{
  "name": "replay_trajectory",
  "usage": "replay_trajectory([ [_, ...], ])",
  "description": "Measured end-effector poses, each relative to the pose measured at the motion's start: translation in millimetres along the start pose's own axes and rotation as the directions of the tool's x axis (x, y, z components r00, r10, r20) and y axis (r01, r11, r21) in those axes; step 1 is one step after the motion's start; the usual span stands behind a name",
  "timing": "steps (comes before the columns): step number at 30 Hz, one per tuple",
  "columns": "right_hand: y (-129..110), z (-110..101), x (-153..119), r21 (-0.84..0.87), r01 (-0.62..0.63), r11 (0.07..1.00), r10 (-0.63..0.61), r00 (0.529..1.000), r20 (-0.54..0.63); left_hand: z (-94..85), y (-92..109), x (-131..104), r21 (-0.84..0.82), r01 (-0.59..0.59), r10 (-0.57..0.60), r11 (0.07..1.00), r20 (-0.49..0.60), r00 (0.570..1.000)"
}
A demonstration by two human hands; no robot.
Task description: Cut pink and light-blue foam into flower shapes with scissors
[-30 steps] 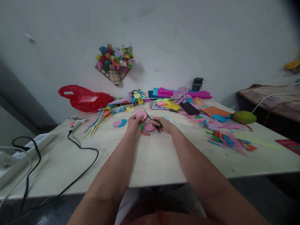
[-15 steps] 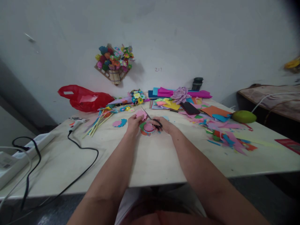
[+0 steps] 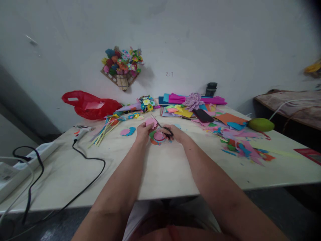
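Near the middle of the table, my left hand pinches a pink scalloped paper piece. My right hand is closed around the black handles of a pair of scissors, whose blades point up and left beside the pink piece. Below and between the hands lie round paper pieces in green, pink and orange, with small scraps around them. Left of my left hand, a pink scalloped piece and a blue one overlap on the table.
At left are a glue gun with a black cord, a power strip, a red bag and thin paper strips. Coloured sheets, a phone, paper scraps and a green oval object lie at right.
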State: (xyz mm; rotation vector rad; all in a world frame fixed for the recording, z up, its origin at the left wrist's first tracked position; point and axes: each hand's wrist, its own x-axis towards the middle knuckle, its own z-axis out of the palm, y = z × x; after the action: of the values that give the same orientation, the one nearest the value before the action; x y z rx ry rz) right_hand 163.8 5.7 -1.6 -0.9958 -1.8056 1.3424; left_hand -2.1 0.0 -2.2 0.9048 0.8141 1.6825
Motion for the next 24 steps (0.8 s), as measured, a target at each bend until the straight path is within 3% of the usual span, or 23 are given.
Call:
replay_trajectory([
  [24,1.6,0.5,0.6,0.039,0.001,0.999,-0.001,1.0,0.006,-1.6,-1.2,1.0,-0.009,-0.004,0.004,1.0,0.009,1.0],
])
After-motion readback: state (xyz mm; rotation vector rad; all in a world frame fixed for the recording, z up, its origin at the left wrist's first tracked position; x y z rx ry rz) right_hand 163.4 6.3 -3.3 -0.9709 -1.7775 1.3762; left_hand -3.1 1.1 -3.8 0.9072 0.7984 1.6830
